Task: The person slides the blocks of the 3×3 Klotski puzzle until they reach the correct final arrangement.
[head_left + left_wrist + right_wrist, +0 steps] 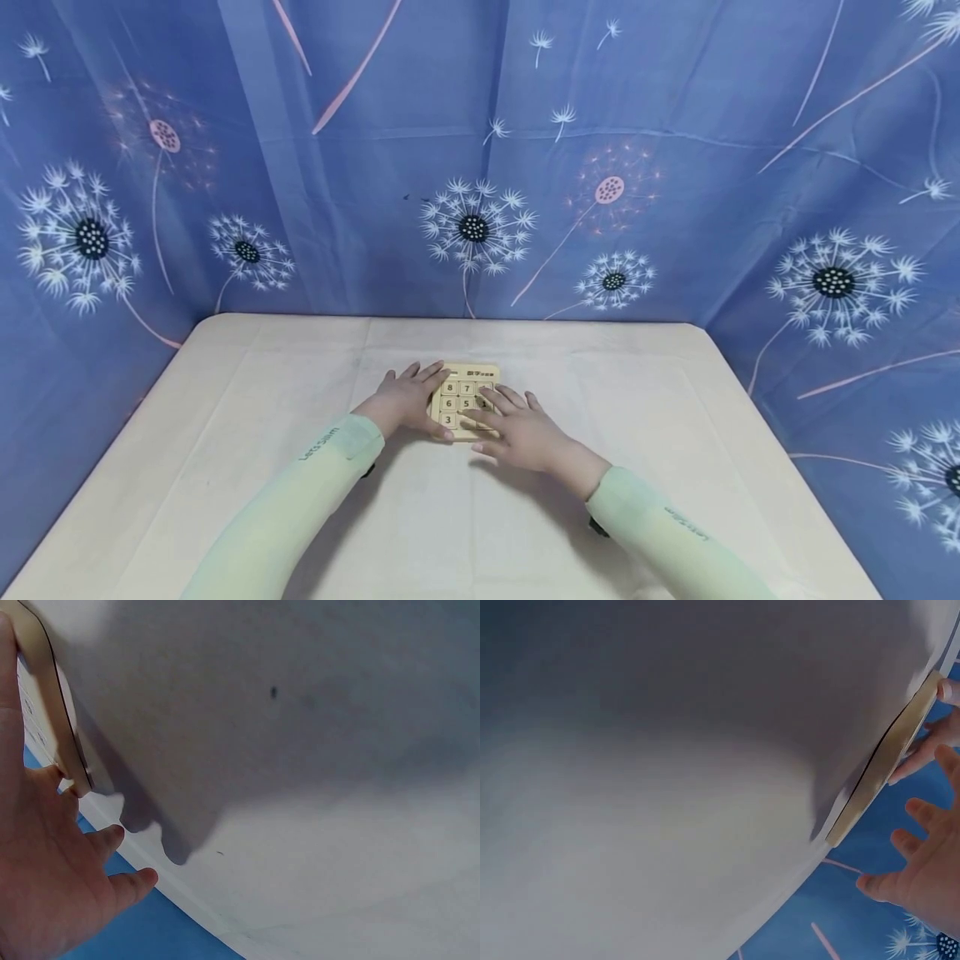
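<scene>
A pale yellow number sliding puzzle (480,373) lies flat on the table, its square tiles showing black numerals such as 8, 7, 6, 5 and 3. My left hand (408,398) grips its left side, thumb at the near corner and index finger near the far corner; the other fingers spread away. Over the right side hovers my right hand (517,433), fingers spread and covering several tiles; whether a fingertip touches a tile I cannot tell. The left wrist view shows the puzzle's edge (54,697) by the left hand's fingers. In the right wrist view, the right fingers look apart from the edge.
A white cloth covers the table (300,517). Blue curtains (360,208) with dandelion prints hang behind it and at both sides. Light green sleeves (292,492) cover both forearms, with a dark band under each cuff.
</scene>
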A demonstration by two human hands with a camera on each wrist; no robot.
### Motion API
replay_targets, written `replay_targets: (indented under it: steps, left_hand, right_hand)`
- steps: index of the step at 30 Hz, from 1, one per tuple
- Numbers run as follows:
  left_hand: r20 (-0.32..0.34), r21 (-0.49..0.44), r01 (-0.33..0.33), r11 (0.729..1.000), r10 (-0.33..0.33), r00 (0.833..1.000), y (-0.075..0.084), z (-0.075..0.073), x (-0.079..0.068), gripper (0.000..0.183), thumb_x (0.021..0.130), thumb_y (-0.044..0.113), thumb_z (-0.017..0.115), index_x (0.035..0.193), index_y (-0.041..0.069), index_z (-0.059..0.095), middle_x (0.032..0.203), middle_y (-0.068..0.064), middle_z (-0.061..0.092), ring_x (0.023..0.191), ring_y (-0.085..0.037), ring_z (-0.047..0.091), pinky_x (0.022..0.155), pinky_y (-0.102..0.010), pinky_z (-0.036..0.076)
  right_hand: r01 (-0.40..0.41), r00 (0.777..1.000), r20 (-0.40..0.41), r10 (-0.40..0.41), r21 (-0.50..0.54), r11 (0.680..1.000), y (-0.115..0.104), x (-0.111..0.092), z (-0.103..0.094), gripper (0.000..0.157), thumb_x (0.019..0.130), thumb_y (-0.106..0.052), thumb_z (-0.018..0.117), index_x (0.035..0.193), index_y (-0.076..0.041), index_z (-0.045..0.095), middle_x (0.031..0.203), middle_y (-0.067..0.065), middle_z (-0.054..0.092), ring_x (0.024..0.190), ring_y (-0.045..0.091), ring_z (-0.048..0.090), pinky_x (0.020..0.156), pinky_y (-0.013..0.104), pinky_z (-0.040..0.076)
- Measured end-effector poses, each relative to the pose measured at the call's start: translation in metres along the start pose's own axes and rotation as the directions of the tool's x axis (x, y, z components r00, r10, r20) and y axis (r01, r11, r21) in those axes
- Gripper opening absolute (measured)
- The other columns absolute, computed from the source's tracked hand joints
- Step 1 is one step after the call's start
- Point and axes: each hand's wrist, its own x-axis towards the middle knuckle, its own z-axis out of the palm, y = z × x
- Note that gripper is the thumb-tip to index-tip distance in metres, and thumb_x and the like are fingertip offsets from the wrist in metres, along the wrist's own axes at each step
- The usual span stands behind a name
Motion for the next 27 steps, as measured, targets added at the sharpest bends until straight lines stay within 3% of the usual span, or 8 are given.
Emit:
replay_targets:
  steps: [27]
  left_hand:
    - [-0.013, 0.009, -0.003, 1.0, 0.003, 1.0, -0.002, 0.001, 0.001, 0.118, 0.075, 0.069, 0.079, 0.166, 0.022, 0.019, 0.176, 0.0, 0.01, 0.161, -0.04, 0.015, 0.127, -0.071, 0.015]
  right_hand:
    - [0.027, 0.999, 0.033, -0.027, -0.003, 1.0, -0.009, 0.012, 0.007, 0.055, 0.101, -0.057, 0.053, 0.15, -0.032, 0.053, 0.168, 0.009, 0.035, 0.157, 0.04, 0.027, 0.12, 0.076, 0.024]
